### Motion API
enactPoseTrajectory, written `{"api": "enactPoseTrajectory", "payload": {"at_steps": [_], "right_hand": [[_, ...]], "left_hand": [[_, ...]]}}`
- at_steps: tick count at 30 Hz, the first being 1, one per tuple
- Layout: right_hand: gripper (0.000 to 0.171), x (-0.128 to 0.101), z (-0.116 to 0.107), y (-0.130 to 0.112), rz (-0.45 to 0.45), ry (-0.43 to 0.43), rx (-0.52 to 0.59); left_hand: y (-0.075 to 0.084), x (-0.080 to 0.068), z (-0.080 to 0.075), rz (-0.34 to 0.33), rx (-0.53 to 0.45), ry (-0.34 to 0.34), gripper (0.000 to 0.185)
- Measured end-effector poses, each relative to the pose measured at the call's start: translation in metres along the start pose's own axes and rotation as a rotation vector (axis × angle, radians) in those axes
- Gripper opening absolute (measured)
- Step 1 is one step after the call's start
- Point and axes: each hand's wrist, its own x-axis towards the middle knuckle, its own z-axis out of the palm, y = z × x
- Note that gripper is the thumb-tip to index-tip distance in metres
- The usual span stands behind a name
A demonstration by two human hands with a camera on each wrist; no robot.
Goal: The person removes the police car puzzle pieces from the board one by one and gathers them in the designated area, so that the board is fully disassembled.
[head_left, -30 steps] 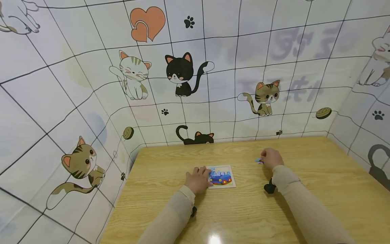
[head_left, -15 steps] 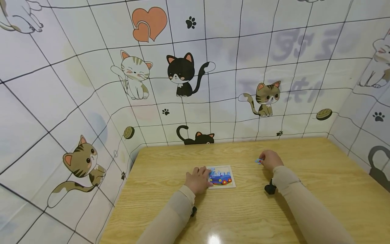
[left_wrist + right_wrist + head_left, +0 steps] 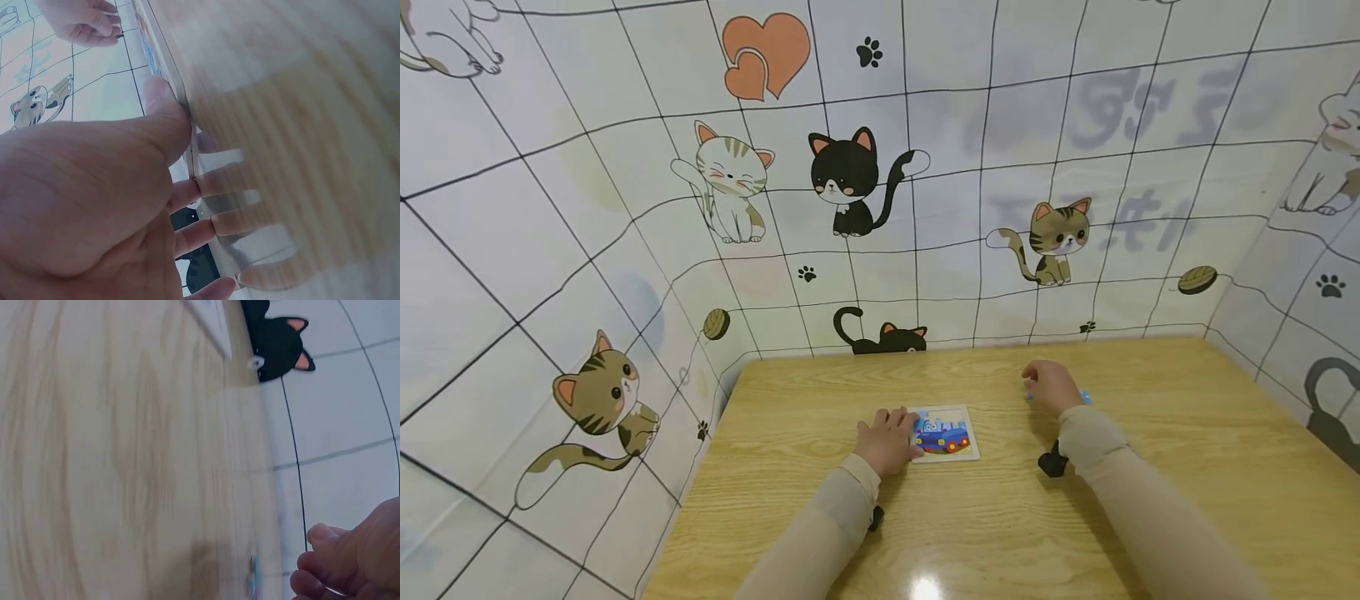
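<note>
A small jigsaw tray (image 3: pixel 976 442) with a blue cartoon vehicle picture lies on the wooden table. My left hand (image 3: pixel 889 442) rests along its left side with fingers spread; in the left wrist view the thumb (image 3: pixel 164 109) lies against the tray's edge. To the right, my right hand (image 3: pixel 1051 387) is over the table, thumb and fingertips drawn together; I cannot tell whether a piece is between them. Bits of blue puzzle pieces (image 3: pixel 1085 397) show on either side of it. In the right wrist view one piece (image 3: pixel 254 576) lies flat near the curled fingers.
The wooden table (image 3: pixel 955 533) ends at the back against a white cloth wall (image 3: pixel 955 192) printed with cats and grid lines. The cloth also encloses the left and right sides. A black wrist camera (image 3: pixel 1052 461) hangs under the right forearm.
My right hand has shifted left and its fingers no longer point at the piece they were touching. A blue piece to its right has come into view. My left hand has stayed on the tray.
</note>
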Motion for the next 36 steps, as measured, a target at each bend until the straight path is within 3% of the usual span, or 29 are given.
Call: {"api": "enactPoseTrajectory", "payload": {"at_steps": [13, 19, 24, 36], "right_hand": [[0.022, 0.003, 0.042, -0.059, -0.026, -0.118, 0.113], [0.019, 0.006, 0.061, -0.075, -0.101, -0.162, 0.139], [0.017, 0.006, 0.075, -0.088, -0.139, -0.195, 0.121], [0.014, 0.000, 0.089, -0.118, -0.127, -0.235, 0.056]], "left_hand": [[-0.002, 0.005, 0.005, -0.036, -0.027, -0.010, 0.072], [-0.002, 0.007, 0.007, -0.052, -0.075, -0.018, 0.074], [-0.001, 0.009, 0.006, -0.064, -0.063, -0.008, 0.074], [-0.004, 0.009, 0.008, -0.049, -0.043, 0.001, 0.073]]}}
